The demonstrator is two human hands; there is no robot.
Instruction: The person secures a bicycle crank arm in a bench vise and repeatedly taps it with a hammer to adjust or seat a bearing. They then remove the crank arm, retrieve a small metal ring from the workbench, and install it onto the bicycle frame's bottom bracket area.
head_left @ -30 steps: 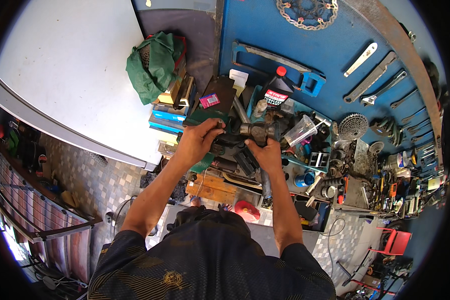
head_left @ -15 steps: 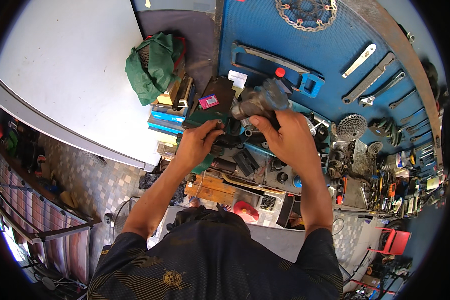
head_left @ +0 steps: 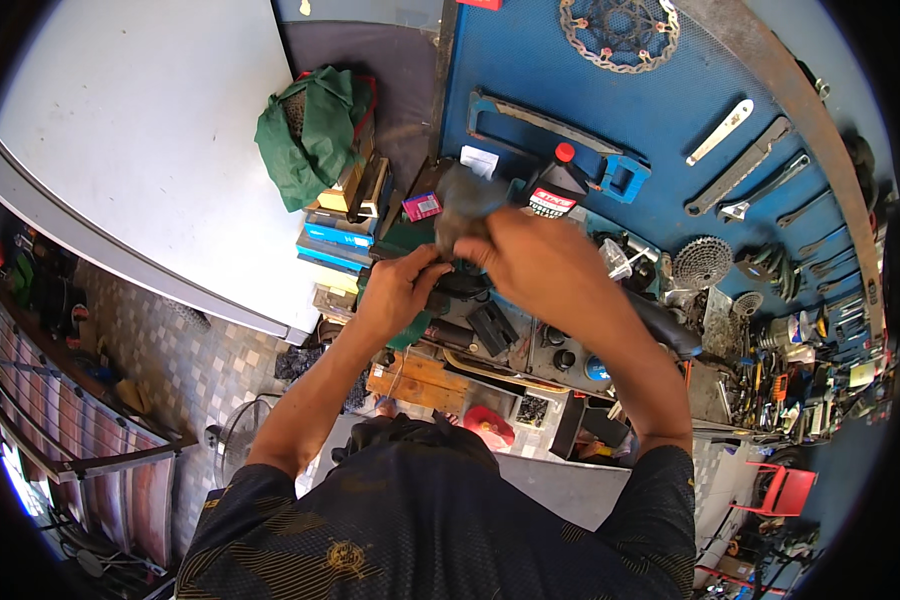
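Observation:
My left hand [head_left: 400, 290] pinches a small metal piece at the green metal fixture [head_left: 405, 240] on the crowded bench; the piece is mostly hidden now. My right hand [head_left: 535, 265] grips a hammer [head_left: 465, 200], whose motion-blurred head is just above and beside my left fingertips, with the dark handle [head_left: 665, 325] passing back under my forearm. Behind them are a small pink packet [head_left: 420, 206] and a black bottle with a red cap [head_left: 560, 180]. A dark block [head_left: 491, 328] lies on the bench below my hands.
A blue panel [head_left: 700, 80] carries a hacksaw, wrenches and discs. Stacked boxes [head_left: 335, 232] under green cloth [head_left: 310, 150] stand left, beside a white surface [head_left: 140, 170]. Many loose tools [head_left: 810, 380] crowd the right. A fan [head_left: 245, 430] and red chair [head_left: 780, 490] are lower down.
My right hand has lifted the hammer and swung it up and left over the spot my left fingers hold. My left hand has stayed nearly in place.

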